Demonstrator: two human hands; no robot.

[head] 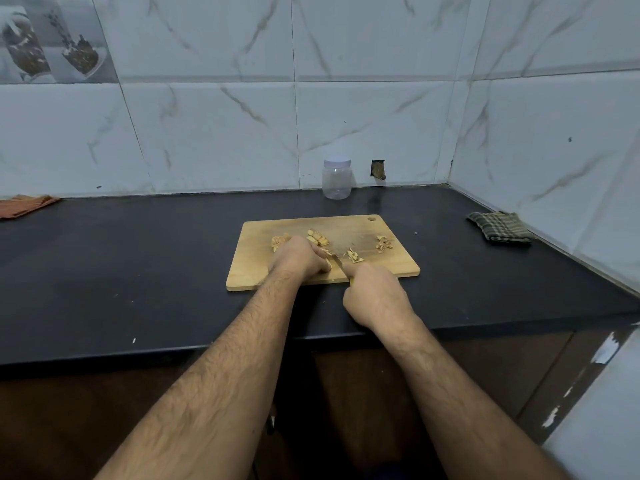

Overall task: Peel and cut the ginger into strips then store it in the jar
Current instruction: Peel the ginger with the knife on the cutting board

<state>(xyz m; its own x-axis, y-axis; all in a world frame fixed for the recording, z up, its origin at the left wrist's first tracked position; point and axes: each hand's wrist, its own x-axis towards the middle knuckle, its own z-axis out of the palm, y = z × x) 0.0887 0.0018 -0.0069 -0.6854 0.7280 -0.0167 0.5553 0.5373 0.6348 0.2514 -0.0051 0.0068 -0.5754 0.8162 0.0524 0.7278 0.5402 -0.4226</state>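
A wooden cutting board point(384, 265) lies on the black counter. My left hand point(299, 259) sits on the board with curled fingers holding down a ginger piece point(326, 252), mostly hidden under it. My right hand point(375, 294) grips a knife; its blade point(336, 259) angles down beside my left fingers. Cut ginger pieces point(318, 237) lie behind my left hand, more ginger point(278, 241) to its left, thin strips point(355, 256) right of the blade. A small heap of peel scraps point(384, 244) lies at the board's right. A clear plastic jar point(336, 180) with a white lid stands against the wall.
A checked green cloth point(498, 226) lies at the counter's right by the side wall. An orange cloth point(26, 205) lies at the far left. The counter's front edge point(207, 348) runs below my forearms. A small hole point(378, 169) shows in the wall tile beside the jar.
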